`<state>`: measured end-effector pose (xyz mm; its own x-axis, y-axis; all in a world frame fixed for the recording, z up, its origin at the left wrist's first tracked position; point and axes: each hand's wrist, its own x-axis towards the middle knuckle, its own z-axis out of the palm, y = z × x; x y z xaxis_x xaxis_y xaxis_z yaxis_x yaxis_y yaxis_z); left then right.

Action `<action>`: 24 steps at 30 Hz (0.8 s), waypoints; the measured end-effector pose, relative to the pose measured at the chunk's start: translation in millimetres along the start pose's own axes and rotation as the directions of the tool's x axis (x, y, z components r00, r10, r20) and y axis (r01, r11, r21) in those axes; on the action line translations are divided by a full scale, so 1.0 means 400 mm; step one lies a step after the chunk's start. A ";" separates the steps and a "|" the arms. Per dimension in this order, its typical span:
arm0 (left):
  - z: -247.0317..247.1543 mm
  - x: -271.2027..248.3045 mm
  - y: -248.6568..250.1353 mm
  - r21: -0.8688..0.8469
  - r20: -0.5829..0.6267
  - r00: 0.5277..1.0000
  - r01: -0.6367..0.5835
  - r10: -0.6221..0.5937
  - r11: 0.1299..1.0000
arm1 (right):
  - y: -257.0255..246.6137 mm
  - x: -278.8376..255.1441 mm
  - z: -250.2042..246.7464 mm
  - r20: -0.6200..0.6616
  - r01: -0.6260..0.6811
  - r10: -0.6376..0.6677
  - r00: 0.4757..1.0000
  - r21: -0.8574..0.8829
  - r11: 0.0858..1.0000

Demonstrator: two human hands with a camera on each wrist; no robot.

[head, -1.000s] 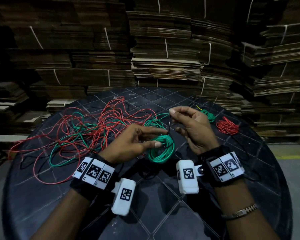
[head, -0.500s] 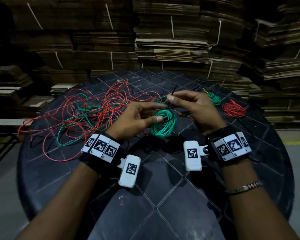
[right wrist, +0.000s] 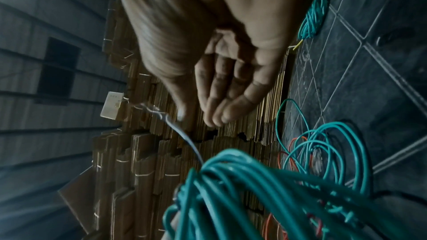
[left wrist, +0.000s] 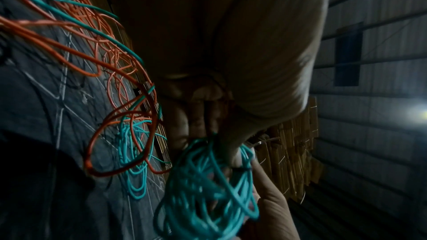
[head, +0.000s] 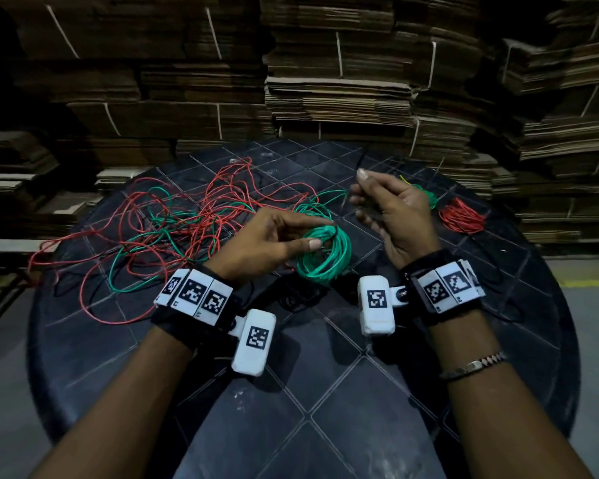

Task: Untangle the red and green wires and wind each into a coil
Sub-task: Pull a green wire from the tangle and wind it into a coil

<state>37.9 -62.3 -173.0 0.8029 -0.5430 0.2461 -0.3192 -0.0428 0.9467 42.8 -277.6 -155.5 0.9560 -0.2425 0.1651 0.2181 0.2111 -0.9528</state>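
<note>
My left hand (head: 320, 235) pinches a wound green coil (head: 329, 267) between thumb and fingers, a little above the round dark table (head: 325, 392). The coil (left wrist: 203, 198) fills the bottom of the left wrist view. A thin dark tie (right wrist: 182, 138) sticks up from the coil (right wrist: 254, 189) and passes just beside the thumb of my right hand (right wrist: 198, 116). That right hand (head: 360, 191) hovers to the right of the coil with fingers loosely spread and nothing pinched. A tangle of loose red and green wire (head: 173, 223) lies at the left.
A small wound green coil (head: 427, 197) and a small wound red coil (head: 462, 216) lie at the table's far right. Tall stacks of flattened cardboard (head: 343, 81) stand right behind the table. Grey floor shows on both sides.
My right hand pinched the dark tie at the coil before. It has since drawn back up and to the right, with its fingers loosened. My left hand keeps hold of the green coil.
</note>
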 end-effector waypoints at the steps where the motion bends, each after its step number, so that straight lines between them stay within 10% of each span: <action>1: 0.000 0.001 -0.002 -0.024 -0.038 0.999 0.002 -0.003 1.000 | -0.005 -0.003 -0.002 0.075 -0.035 0.037 0.996 -0.034 0.999; 6: -0.011 0.007 -0.004 -0.040 -0.164 0.987 -0.012 0.005 0.999 | -0.004 -0.016 -0.015 0.405 -0.067 0.165 0.899 -0.245 0.967; 14: 0.008 0.010 -0.007 -0.021 -0.140 0.990 -0.018 0.014 1.000 | 0.007 -0.015 0.004 0.301 0.088 0.013 0.953 -0.317 0.944; 24: 0.026 0.003 0.006 -0.069 -0.122 0.992 -0.022 0.014 0.997 | 0.036 -0.018 0.039 0.087 -0.085 0.095 0.992 -0.111 0.990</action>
<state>33.1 -71.6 -172.7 0.8538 -0.4373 0.2826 -0.3013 0.0276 0.9531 41.9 -257.9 -166.4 0.9859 -0.1379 0.0953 0.1127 0.1244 -0.9858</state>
